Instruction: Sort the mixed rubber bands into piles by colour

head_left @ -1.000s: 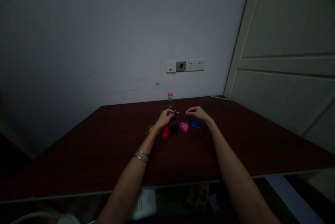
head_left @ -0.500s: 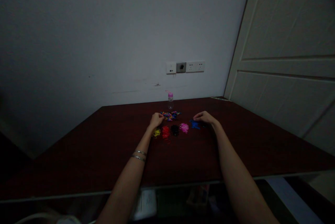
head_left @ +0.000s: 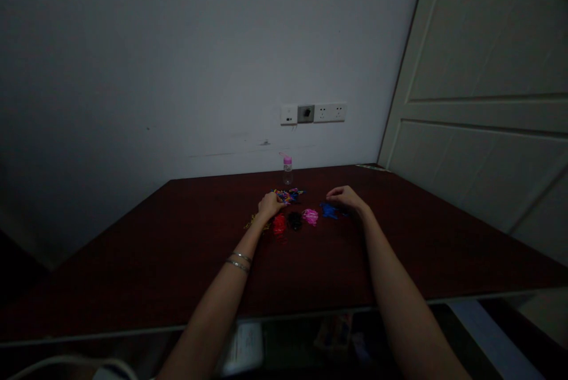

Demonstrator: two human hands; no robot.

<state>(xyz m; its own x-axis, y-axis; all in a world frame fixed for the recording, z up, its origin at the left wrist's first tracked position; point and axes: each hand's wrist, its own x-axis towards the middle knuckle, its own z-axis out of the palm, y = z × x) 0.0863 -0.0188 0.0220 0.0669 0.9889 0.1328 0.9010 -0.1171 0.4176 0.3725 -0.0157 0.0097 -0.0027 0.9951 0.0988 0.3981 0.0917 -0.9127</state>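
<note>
My left hand (head_left: 270,206), fingers pinched together, is at the near left edge of a mixed-colour pile of small thin pieces (head_left: 290,196) that look like rubber bands. Its fingertips are partly hidden, and I cannot make out what they hold. Under and beside that wrist lies a yellow pile (head_left: 252,223), partly covered. To its right are a red pile (head_left: 279,224), a black pile (head_left: 294,221), a pink pile (head_left: 310,217) and a blue pile (head_left: 329,210). Just above the blue one, my right hand (head_left: 346,196) has its thumb and fingers closed; anything between them is too small to see.
Behind the mixed pile stands a clear bottle with a pink cap (head_left: 288,170). The dark red table (head_left: 177,261) meets a wall bearing sockets (head_left: 329,112). A white panelled door (head_left: 479,90) stands at the right. Various items sit on a shelf below the tabletop.
My left hand has moved slightly right, in against the near side of the mixed pile, uncovering more of the yellow pile. My right hand stays almost in place over the blue pile.
</note>
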